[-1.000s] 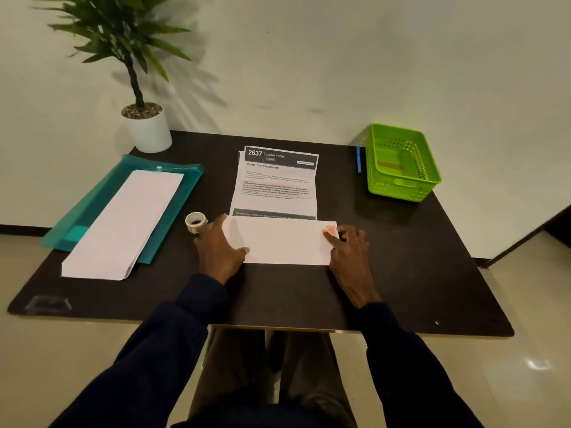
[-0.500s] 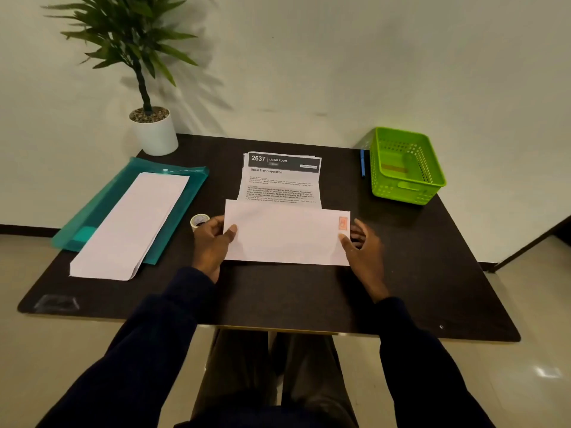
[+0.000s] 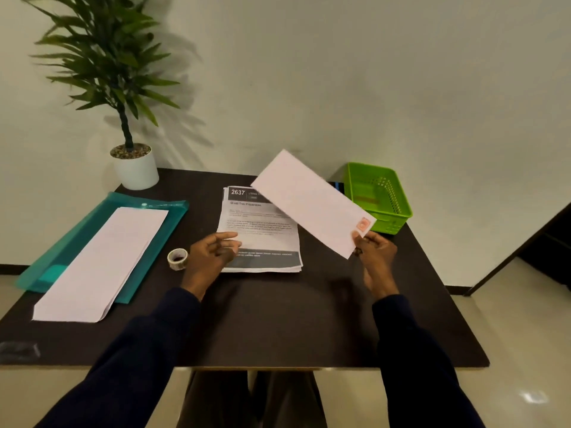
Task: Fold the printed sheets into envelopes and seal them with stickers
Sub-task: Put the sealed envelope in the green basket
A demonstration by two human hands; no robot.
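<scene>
The envelope [image 3: 312,205] is held up off the table right of frame centre, tilted so its long side runs from the upper middle down toward the right, with a small orange stamp mark at its lower right corner. The right hand [image 3: 375,257] pinches that lower corner between thumb and fingers — nothing else supports it. The left hand [image 3: 210,254] hovers left of centre, loosely curled and half open, holding nothing, its fingertips over the left edge of the stack of printed sheets [image 3: 261,239]. That stack lies flat at the middle of the dark table [image 3: 278,319], the top sheet headed "2637". Just left of the left hand stands a small roll of stickers [image 3: 177,258]. Farther left, a pile of blank envelopes [image 3: 102,264] rests on a teal plastic folder [image 3: 154,223]. A green basket [image 3: 378,196] sits at the table's right back corner, partly behind the raised envelope, and a potted plant [image 3: 134,168] stands at the upper left.
</scene>
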